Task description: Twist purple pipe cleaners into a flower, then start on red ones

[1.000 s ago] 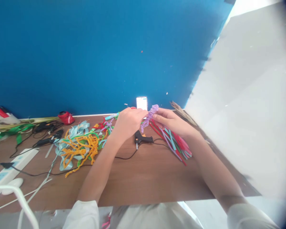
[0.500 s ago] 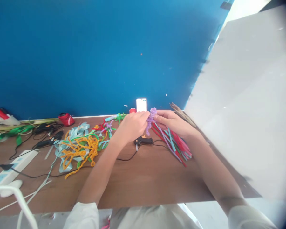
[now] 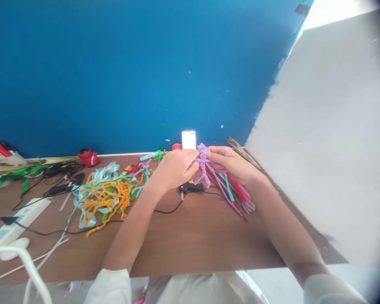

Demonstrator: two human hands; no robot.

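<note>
Between my two hands is a purple pipe-cleaner piece [image 3: 203,153], bunched at the top with curly strands hanging below. My left hand [image 3: 181,166] pinches it from the left, and a straight purple strand runs across toward the other hand. From the right, my right hand [image 3: 229,162] grips the same piece with thumb and fingers closed. Under the hands, a black glue gun [image 3: 191,187] lies on the table. A bundle of red, purple, blue and green pipe cleaners [image 3: 232,192] rests below my right hand.
A lit phone [image 3: 189,140] leans against the blue wall behind a red round object [image 3: 176,147]. On the left lie tangled orange pipe cleaners [image 3: 109,198], pale blue ribbon [image 3: 106,172], a second glue gun [image 3: 66,185] and a power strip [image 3: 22,219]. Cables cross the table [image 3: 190,245].
The curly purple strands hang lower and spread more now, and a straight strand shows between the hands. My left hand has turned slightly, its thumb more visible. My right hand has barely moved.
</note>
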